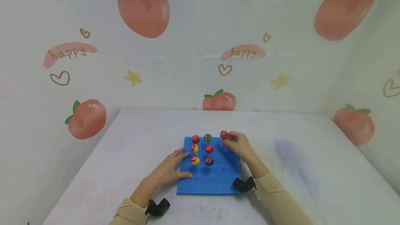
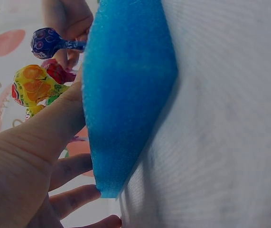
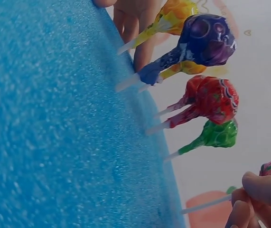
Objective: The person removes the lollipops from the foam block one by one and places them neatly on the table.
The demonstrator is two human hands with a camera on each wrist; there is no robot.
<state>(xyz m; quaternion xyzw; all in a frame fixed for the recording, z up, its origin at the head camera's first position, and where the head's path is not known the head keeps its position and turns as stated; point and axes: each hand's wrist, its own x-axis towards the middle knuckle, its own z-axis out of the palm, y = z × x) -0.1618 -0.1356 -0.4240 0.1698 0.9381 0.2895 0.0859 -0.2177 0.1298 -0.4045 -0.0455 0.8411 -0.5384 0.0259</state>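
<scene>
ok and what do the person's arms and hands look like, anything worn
The left hand and right hand wear no gloves. The left sleeve and right sleeve are plain beige. The left wrist piece and right wrist piece are black and elbow-shaped.

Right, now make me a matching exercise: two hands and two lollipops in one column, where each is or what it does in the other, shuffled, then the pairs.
Column one
1. Left hand
2. Green lollipop
3. Right hand
4. Dark purple lollipop

Column two
A. Pinches the stick of another lollipop
B. Stands directly in front of a red lollipop, at the near end of its row
C. Has its fingers spread at the left edge of the blue foam board
D. Stands at the far end of its row, directly behind a red lollipop

Pairs: 1-C, 2-D, 3-A, 4-B
</scene>
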